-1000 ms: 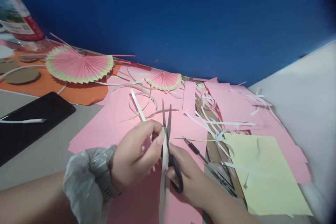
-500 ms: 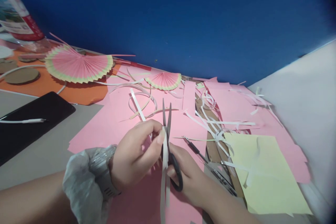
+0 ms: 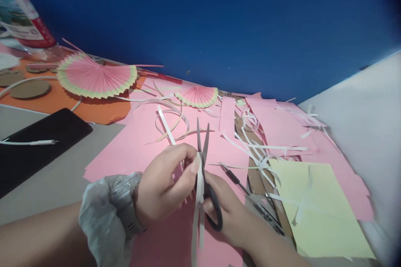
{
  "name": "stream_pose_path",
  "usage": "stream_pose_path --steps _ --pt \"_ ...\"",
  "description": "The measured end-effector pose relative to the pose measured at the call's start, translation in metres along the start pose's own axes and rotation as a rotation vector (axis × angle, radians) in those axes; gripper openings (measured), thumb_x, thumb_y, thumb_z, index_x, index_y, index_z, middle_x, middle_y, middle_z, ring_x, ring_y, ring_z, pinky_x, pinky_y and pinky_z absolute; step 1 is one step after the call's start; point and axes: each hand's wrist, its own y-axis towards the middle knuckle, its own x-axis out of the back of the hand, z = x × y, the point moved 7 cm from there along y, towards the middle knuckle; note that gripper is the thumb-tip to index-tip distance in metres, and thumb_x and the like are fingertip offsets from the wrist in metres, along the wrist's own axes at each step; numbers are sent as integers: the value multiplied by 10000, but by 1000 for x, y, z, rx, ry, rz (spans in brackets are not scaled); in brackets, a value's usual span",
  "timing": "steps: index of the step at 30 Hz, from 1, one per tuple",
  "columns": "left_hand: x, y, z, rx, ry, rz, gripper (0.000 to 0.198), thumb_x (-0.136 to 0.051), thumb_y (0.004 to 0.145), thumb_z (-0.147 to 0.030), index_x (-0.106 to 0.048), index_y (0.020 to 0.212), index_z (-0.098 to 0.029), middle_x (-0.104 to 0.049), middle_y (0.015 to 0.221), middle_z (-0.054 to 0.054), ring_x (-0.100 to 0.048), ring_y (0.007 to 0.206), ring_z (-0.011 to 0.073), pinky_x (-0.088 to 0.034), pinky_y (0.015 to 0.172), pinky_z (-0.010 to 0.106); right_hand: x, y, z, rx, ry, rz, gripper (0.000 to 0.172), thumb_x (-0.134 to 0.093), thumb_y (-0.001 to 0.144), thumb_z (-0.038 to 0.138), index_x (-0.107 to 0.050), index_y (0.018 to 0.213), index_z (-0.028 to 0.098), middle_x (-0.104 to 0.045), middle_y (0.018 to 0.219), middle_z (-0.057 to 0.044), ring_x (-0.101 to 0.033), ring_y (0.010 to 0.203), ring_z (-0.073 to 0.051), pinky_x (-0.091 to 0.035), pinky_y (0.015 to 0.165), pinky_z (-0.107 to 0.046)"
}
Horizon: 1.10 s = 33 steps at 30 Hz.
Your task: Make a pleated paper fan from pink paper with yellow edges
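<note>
Between thumb and fingertips, my left hand pinches the upper end of a narrow white paper strip that hangs down toward me. My right hand grips black-handled scissors with the fingers through the loops. The blades point away from me, slightly apart, right beside the strip's top end. Whether they touch the strip I cannot tell. Both hands are above pink paper. Another white strip sticks out beyond my left fingers.
Pleated pink fans with yellow-green rims, a large one and a small one, lie at the back. A black phone and a bottle are left. Right are a pen, paper scraps and a yellow sheet.
The scissor blades have spread a little wider beside the strip. Both hands keep their hold, and the whole view has shifted slightly.
</note>
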Motion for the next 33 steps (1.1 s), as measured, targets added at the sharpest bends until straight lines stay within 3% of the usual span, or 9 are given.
stream_pose_path --steps 6,17,24,30,33 --pt "1 0 -1 -19 -1 4 151 -402 893 -167 -438 750 -199 -456 665 -53 -433 617 76 -371 618 192 0 1 1 8 -26 -6 494 -288 821 681 -433 844 210 -445 748 19 -377 653 -131 -363 615 -244" --pt "1 0 -2 -21 0 10 151 -400 890 -154 -436 751 -200 -451 667 -56 -433 624 74 -368 622 192 1 1 3 77 -16 -14 514 -317 827 664 -509 1031 233 -476 810 8 -405 705 -148 -380 670 -252" --pt "0 0 0 -25 5 1 147 -402 892 -156 -437 756 -200 -449 664 -58 -429 621 72 -367 621 191 2 1 2 42 -31 -24 507 -302 821 678 -480 901 210 -470 780 7 -391 679 -144 -380 634 -251" --pt "0 -1 -2 -42 1 12 149 -405 885 -142 -432 750 -199 -450 662 -59 -434 622 72 -368 624 192 0 0 -1 7 -23 -11 154 -460 872 376 -443 857 223 -450 744 29 -389 670 -133 -377 632 -232" --pt "0 -1 -2 -37 5 22 148 -401 889 -150 -434 754 -200 -454 671 -57 -438 633 75 -371 640 196 1 0 0 22 -28 -11 94 -462 857 313 -448 881 224 -459 778 26 -397 686 -134 -384 648 -235"
